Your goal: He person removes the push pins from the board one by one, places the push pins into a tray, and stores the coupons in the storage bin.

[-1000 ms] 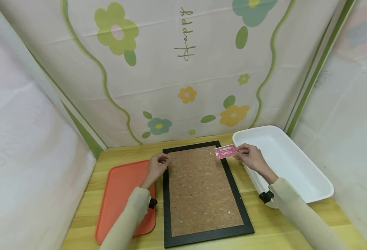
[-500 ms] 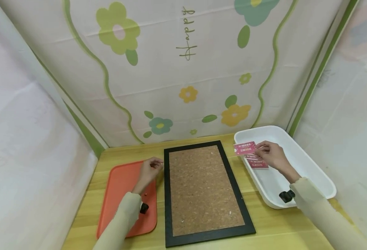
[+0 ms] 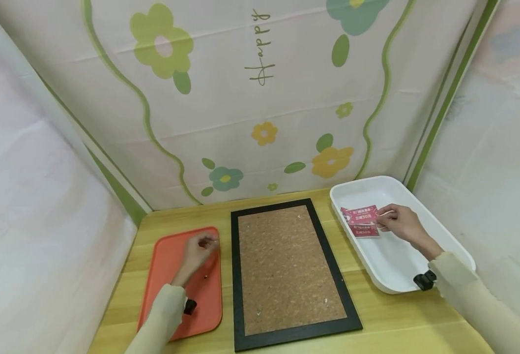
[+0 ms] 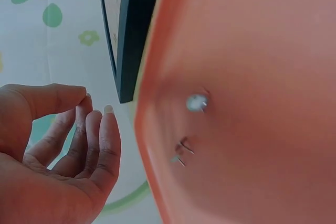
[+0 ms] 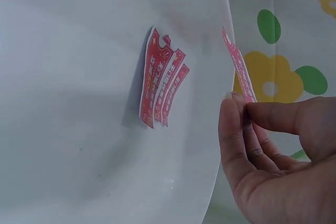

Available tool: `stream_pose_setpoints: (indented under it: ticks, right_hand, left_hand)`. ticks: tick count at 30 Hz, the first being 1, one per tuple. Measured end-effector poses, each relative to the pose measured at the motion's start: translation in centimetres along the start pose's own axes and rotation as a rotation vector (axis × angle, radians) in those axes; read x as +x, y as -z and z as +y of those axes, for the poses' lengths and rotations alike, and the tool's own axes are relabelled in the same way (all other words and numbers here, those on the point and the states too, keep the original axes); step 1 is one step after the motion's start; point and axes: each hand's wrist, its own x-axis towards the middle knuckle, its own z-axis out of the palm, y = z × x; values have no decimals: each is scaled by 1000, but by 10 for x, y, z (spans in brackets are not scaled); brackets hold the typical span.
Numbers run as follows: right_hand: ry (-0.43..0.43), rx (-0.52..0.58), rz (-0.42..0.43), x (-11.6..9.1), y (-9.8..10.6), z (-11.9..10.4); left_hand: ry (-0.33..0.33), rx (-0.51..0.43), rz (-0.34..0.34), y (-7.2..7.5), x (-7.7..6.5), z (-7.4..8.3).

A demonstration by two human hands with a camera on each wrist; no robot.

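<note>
My left hand [image 3: 195, 253] is over the red tray [image 3: 164, 275], thumb and forefinger tips together, with a small pale speck like a thumbtack at them. Several thumbtacks [image 4: 197, 103] lie on the tray in the left wrist view. My right hand [image 3: 403, 227] pinches a pink coupon [image 3: 360, 215] by its right end, above the white basin [image 3: 419, 253]. Below it, several similar torn-edged coupons [image 5: 157, 85] lie overlapping inside the basin. Between the hands, a black-framed corkboard [image 3: 286, 265] lies flat.
Small white bits [image 3: 326, 301] dot the corkboard near its corners. A wooden table [image 3: 388, 319] carries everything. Flower-printed cloth [image 3: 224, 113] forms a wall behind, and pale cloth closes in both sides.
My left hand has moved from the corkboard's upper left corner back over the red tray. My right hand has carried the coupon rightward from the corkboard's upper right edge to over the basin.
</note>
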Motion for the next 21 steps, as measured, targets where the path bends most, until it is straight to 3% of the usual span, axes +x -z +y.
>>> stream_pose_setpoints:
  ticks: [6, 10, 21]
  right_hand:
    - [-66, 17, -56, 0, 6, 13]
    - [-109, 19, -114, -1, 6, 18]
    - [-116, -20, -173, -1, 4, 31]
  left_hand:
    - [-20, 7, 12, 7, -4, -12]
    - [5, 19, 16, 11, -7, -18]
    - [69, -48, -24, 16, -11, -23]
